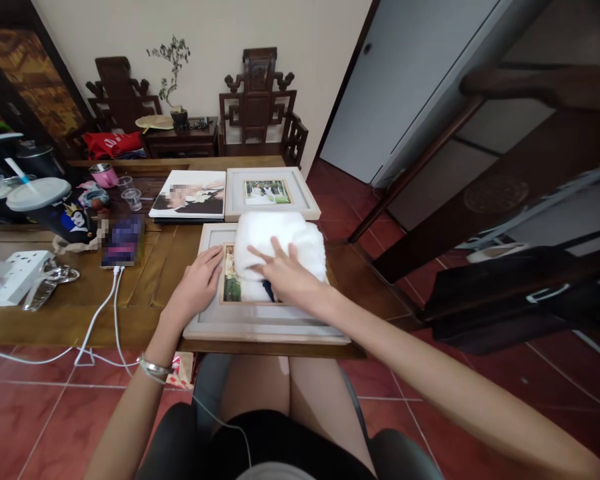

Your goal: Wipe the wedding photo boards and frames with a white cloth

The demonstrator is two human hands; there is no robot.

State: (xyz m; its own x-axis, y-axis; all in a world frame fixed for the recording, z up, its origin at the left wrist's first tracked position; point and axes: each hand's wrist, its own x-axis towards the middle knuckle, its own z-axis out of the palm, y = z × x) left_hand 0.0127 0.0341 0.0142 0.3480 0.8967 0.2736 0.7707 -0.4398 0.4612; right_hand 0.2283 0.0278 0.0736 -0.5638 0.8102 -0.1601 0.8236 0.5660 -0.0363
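A picture frame with a pale wooden border lies flat at the table's front edge, a photo showing in its middle. Over its upper right part rests a folded, fluffy white towel, which hides much of the photo. My right hand presses on the towel with its fingers spread. Flat along the frame's left side lies my left hand, fingers stretched out and touching the border. Just beyond is a second picture frame with a small photo, and beside it a white-edged photo album or panel.
To the left on the wooden table are a phone with white cables, a power strip, a lidded dark cup, a pink cup and small clear cups. A wooden chair stands at right.
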